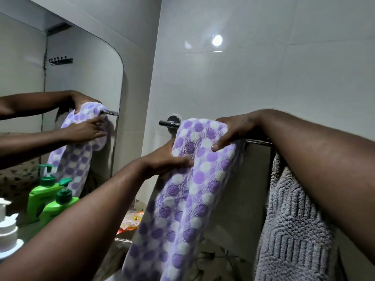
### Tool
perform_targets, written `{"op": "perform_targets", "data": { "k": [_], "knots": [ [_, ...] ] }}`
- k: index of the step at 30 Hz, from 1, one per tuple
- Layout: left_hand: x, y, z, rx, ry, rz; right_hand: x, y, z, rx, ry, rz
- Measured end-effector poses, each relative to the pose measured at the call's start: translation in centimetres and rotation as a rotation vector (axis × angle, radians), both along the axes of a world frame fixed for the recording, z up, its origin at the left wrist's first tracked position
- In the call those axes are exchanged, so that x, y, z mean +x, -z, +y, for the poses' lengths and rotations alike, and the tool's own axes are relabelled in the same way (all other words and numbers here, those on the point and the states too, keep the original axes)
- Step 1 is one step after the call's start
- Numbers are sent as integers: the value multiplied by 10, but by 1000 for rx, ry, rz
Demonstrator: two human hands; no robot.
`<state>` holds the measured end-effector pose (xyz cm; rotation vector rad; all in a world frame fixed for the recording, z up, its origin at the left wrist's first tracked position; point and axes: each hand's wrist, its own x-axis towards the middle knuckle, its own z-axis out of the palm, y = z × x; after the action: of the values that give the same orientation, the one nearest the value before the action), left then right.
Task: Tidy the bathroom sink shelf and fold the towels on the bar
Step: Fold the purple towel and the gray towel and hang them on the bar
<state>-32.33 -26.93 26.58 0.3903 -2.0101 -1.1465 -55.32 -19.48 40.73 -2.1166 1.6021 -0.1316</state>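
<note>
A purple-and-white dotted towel (188, 191) hangs folded lengthwise over the chrome towel bar (168, 123) on the white tiled wall. My right hand (231, 130) rests on top of the towel at the bar, fingers pressing its upper right edge. My left hand (168, 159) grips the towel's left edge just below the bar, thumb across the front. A grey ribbed towel (292, 226) hangs on the same bar to the right, partly behind my right forearm.
A mirror (60, 110) on the left reflects my arms and the dotted towel. Below it stands a green pump bottle (57, 209), with a white container (8, 228) at the lower left edge. An orange packet (132, 220) lies near the wall corner.
</note>
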Motion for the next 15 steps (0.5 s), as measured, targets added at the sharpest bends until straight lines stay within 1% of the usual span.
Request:
{"op": "perform_targets", "data": {
  "k": [6,8,10,11,12,13,15],
  "knots": [
    [7,23,-1,185,81,15,0,2,8,7,20,-78],
    [7,33,-3,250,105,14,2,3,14,-50,32,-86],
    [6,47,-3,285,119,40,7,4,19,-192,46,-60],
    [5,54,-3,300,125,66,9,6,21,-306,76,-14],
    [3,62,-2,308,127,94,10,9,22,-456,109,90],
    [0,69,-1,307,122,118,12,14,25,-623,116,242],
    [-7,80,2,298,90,154,13,29,32,-903,25,537]
  ]
}}
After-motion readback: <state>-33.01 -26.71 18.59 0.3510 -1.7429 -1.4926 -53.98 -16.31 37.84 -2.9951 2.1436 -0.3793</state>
